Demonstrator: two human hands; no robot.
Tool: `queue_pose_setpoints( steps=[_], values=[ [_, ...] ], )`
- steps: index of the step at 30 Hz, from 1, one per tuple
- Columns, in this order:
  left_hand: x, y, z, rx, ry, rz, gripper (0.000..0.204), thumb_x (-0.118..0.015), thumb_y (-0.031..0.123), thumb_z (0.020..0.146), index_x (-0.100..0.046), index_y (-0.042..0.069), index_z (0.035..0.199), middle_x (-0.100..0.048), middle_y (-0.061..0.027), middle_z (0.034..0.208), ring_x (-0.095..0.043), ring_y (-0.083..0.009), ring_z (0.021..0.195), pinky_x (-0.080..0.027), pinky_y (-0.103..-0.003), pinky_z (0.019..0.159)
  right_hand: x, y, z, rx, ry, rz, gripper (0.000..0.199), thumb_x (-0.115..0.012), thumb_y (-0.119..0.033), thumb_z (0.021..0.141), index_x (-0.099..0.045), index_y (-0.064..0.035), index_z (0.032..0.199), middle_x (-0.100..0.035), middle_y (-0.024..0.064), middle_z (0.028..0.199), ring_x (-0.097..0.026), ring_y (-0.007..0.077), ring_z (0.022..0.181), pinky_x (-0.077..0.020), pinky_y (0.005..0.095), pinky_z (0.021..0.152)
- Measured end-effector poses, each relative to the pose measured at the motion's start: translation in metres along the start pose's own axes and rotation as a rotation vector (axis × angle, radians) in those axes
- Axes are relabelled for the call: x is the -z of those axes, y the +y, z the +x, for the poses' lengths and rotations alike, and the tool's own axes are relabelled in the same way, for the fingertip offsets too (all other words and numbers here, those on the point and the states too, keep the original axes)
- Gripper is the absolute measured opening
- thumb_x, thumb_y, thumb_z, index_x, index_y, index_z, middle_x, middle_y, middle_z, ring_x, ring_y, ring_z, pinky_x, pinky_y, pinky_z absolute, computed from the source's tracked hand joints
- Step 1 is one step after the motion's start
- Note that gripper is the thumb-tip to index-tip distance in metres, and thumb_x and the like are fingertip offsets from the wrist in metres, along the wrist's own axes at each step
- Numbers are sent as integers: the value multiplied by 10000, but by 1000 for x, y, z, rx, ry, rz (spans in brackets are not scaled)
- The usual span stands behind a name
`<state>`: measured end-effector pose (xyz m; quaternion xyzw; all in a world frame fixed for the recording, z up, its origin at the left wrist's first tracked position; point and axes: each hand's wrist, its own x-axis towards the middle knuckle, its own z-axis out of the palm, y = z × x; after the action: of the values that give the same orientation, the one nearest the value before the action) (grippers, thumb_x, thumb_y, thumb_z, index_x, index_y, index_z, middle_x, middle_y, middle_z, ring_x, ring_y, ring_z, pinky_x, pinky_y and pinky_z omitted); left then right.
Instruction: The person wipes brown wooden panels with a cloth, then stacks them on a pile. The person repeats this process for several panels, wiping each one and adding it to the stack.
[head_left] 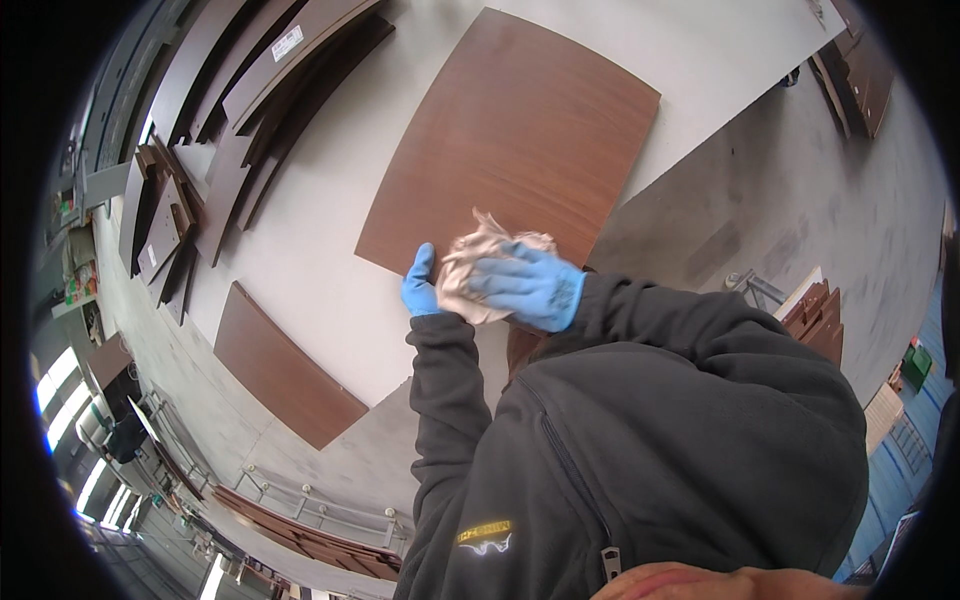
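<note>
A large brown wood-grain panel [520, 130] lies on the pale worktop in front of me. My right hand [530, 287], in a blue glove, presses a crumpled pinkish-beige rag [470, 262] at the panel's near edge, its fingers laid over the cloth. My left hand [420, 284], also gloved in blue, is at the near left edge of the same panel, just left of the rag. A thumb or finger shows along that edge, and the hand seems to grip it; the other fingers are largely hidden.
Several dark brown boards [270, 90] are piled on the worktop at the far left. A narrower brown board [285, 365] lies at the near left, by the worktop's edge. Rack-held boards [310, 535] stand at the lower left, with more brown pieces [815, 320] to the right.
</note>
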<state>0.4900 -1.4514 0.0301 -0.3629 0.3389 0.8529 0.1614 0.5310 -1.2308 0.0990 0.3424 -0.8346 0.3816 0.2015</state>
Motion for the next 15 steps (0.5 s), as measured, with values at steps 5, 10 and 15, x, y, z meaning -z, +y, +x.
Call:
queue_pose_setpoints(
  steps=[5, 10, 15],
  values=[
    [-5, 1, -4, 12, 76, 19, 307, -672, 136, 1006, -694, -43, 1255, -726, -140, 1263, -694, -290, 1148, -561, -432, 1030, 94, 168, -49, -274, 52, -337, 316, -619, 47, 880, -710, -37, 1170, -713, 136, 1154, -704, 329, 996, -575, 392, 785],
    [-13, 8, -4, -25, 111, 53, 317, -675, 130, 1002, -689, -39, 1269, -728, -146, 1271, -692, -287, 1150, -546, -428, 1052, 124, 247, -49, -506, 69, -706, 183, -598, -80, 929, -681, 1, 1070, -692, 201, 1073, -666, 381, 950, -540, 464, 806],
    [-2, 14, 7, 34, 96, 44, 303, -685, 130, 996, -700, -34, 1249, -733, -145, 1257, -697, -289, 1137, -551, -415, 1044, -1, 42, -36, -311, -186, -269, 168, -670, -86, 835, -684, -74, 1002, -682, 94, 1047, -671, 290, 1006, -542, 463, 859]
  ],
)
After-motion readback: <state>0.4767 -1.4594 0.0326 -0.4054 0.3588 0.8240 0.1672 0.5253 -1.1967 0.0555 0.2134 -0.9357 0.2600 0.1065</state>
